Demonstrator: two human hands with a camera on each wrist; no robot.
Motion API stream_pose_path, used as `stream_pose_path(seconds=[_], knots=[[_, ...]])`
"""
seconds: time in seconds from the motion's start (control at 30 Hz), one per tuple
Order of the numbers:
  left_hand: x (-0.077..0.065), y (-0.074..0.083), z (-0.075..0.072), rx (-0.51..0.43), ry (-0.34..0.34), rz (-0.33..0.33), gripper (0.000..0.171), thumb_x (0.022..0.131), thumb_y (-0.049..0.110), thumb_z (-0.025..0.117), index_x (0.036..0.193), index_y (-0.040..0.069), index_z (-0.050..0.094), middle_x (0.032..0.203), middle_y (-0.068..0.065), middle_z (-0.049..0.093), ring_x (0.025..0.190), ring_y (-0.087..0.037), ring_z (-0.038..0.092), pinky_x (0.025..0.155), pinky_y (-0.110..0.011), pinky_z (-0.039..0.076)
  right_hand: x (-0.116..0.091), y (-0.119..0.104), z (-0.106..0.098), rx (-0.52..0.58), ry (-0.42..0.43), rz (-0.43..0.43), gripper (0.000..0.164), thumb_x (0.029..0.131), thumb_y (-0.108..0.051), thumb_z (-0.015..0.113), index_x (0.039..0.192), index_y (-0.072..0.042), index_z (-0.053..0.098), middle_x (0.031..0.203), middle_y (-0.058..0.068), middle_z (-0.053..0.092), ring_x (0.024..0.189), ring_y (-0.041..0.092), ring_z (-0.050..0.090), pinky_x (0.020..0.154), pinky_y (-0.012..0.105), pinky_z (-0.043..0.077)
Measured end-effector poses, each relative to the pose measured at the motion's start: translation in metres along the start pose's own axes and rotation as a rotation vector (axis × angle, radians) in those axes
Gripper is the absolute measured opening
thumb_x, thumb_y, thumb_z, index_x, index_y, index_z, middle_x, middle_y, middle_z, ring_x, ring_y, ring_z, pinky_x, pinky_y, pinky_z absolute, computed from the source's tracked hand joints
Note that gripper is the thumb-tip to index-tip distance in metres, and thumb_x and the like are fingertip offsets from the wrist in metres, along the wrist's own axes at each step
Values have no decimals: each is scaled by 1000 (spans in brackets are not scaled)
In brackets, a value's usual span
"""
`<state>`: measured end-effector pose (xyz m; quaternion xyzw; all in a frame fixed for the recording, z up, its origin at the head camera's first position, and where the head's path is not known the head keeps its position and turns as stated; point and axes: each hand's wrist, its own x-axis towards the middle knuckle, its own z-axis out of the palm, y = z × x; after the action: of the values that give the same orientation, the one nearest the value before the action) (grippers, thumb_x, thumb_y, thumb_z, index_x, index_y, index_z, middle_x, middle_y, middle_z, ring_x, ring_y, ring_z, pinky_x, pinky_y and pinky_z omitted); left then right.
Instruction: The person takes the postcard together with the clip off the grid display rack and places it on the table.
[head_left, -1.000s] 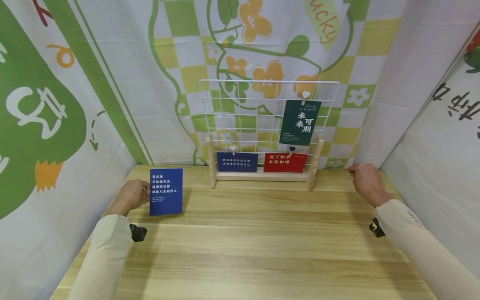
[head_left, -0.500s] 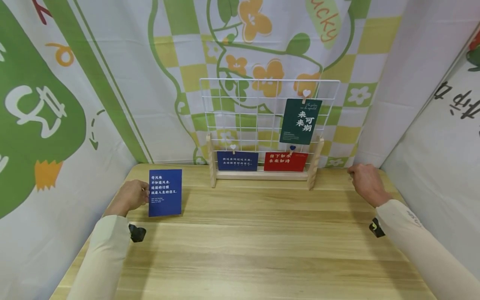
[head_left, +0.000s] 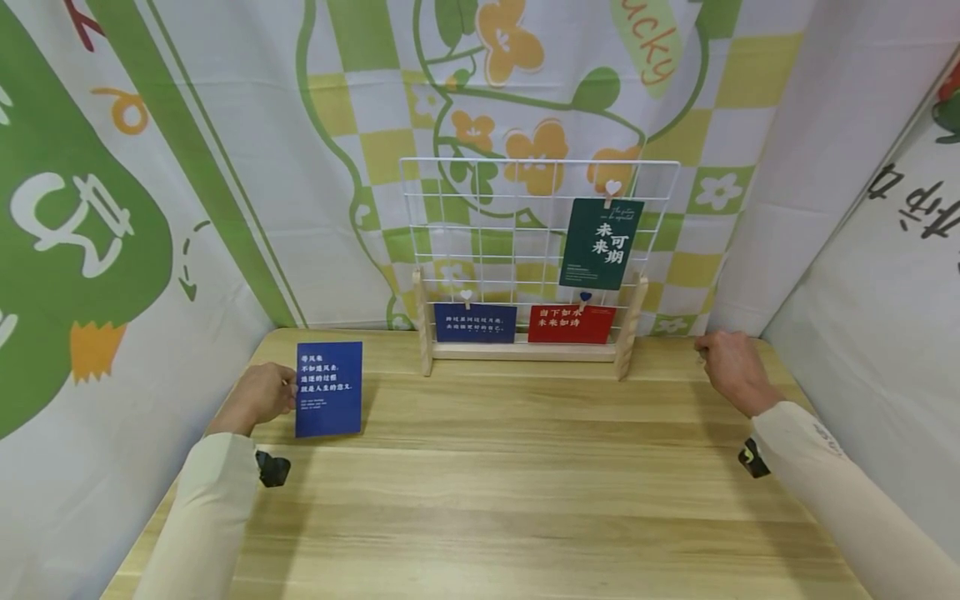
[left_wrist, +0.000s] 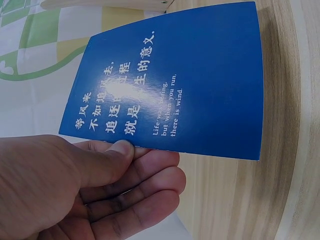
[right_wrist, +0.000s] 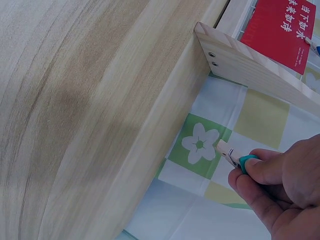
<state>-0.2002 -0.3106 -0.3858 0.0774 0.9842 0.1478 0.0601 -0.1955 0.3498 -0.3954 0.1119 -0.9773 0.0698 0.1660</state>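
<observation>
Blue card [left_wrist: 210, 90] with white lettering, clamped at its left edge between thumb and finger of the left hand [head_left: 258, 396]; thumb on the printed face, remaining fingers loosely bent below in the left wrist view. Held roughly upright over the tabletop [head_left: 525, 467], to the left of the wire rack [head_left: 523, 353] and apart from it; contact between lower edge and wood impossible to tell.

Right hand [right_wrist: 285, 185] at the far right of the table, beyond the opposite end of the rack: thumb and forefinger clamped on a clothespin [right_wrist: 233, 156] of pale wood, with metal spring and teal top; no card in its tip.

Done, to judge by the present arrangement: three cards fixed to the rack. Green card [head_left: 602, 244], portrait, at upper right under a white heart peg [head_left: 612, 188]; red card [head_left: 572, 325], landscape, below it under a dark-blue heart peg [head_left: 585, 297]; small blue card [head_left: 475, 323], landscape, at lower left under a second white heart peg [head_left: 467, 296].

Left, as a judgement: one card and one clothespin, both in hand, well apart from each other, neither yet on the grid. Further cards or pegs outside the views: not shown, hence total unknown.
</observation>
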Motion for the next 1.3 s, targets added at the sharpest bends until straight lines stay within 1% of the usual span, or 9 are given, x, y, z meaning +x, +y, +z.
stream_pose_path(seconds=[0.1, 0.27, 0.4, 0.53, 0.67, 0.8, 0.97, 1.13, 1.3], knots=[[0, 0, 0, 4, -6, -5, 18, 87, 0, 51, 71, 3, 61, 62, -6, 66, 58, -11, 57, 61, -33, 45, 0, 1, 1, 10, 7, 1, 23, 74, 11, 54, 81, -2, 71, 70, 19, 67, 56, 36, 60, 50, 44, 48], [-1, 0, 0, 46, -10, 5, 17, 87, 1, 52, 73, 4, 62, 64, -6, 66, 61, -15, 58, 65, -38, 47, -1, 1, 2, 3, 19, -8, 22, 73, 11, 56, 82, -2, 71, 72, 19, 68, 58, 37, 61, 52, 46, 49], [-2, -1, 0, 61, -9, 12, 17, 87, 1, 52, 73, 4, 62, 64, -5, 65, 63, -18, 56, 65, -40, 46, -1, 2, 3, -3, 24, -21, 24, 74, 11, 53, 83, -2, 71, 73, 19, 68, 54, 34, 59, 49, 44, 48], [-1, -3, 1, 60, -6, 10, 17, 86, 1, 52, 72, 5, 61, 62, -3, 64, 62, -17, 54, 63, -37, 44, -2, 2, 3, -9, 22, -25, 25, 76, 11, 51, 82, -2, 71, 72, 19, 68, 51, 30, 58, 46, 42, 46], [-1, -4, 3, 49, 2, 18, 18, 83, -1, 53, 68, 6, 59, 60, -1, 63, 60, -14, 53, 60, -32, 42, -3, 3, 3, -25, 9, -33, 23, 76, 10, 52, 85, -1, 71, 74, 20, 68, 53, 33, 59, 48, 43, 47], [-2, -3, 4, 26, 5, 22, 18, 81, -3, 52, 67, 5, 58, 59, -3, 63, 57, -11, 52, 58, -29, 41, -3, 3, 4, -28, -5, -27, 24, 76, 10, 52, 86, 0, 71, 76, 20, 68, 56, 35, 60, 50, 44, 48], [-4, -4, 6, 11, 3, 23, 18, 77, -8, 50, 65, 4, 56, 58, -2, 60, 56, -10, 51, 57, -27, 40, -4, 4, 5, -16, 3, -15, 25, 76, 10, 50, 85, 1, 71, 77, 21, 69, 60, 36, 62, 54, 45, 50], [-4, -4, 7, -20, -32, 9, 16, 79, -8, 52, 66, 2, 54, 60, -4, 60, 56, -10, 51, 54, -26, 41, -6, 5, 8, -17, -4, -11, 23, 79, 9, 52, 85, 0, 72, 81, 19, 69, 63, 34, 63, 56, 44, 51], [-4, -3, 7, -29, -44, 0, 16, 79, -7, 52, 66, 1, 54, 61, -5, 61, 55, -10, 51, 53, -25, 41, -6, 4, 10, -19, -6, -13, 22, 79, 10, 54, 84, -2, 72, 84, 19, 70, 64, 34, 64, 57, 44, 51]])
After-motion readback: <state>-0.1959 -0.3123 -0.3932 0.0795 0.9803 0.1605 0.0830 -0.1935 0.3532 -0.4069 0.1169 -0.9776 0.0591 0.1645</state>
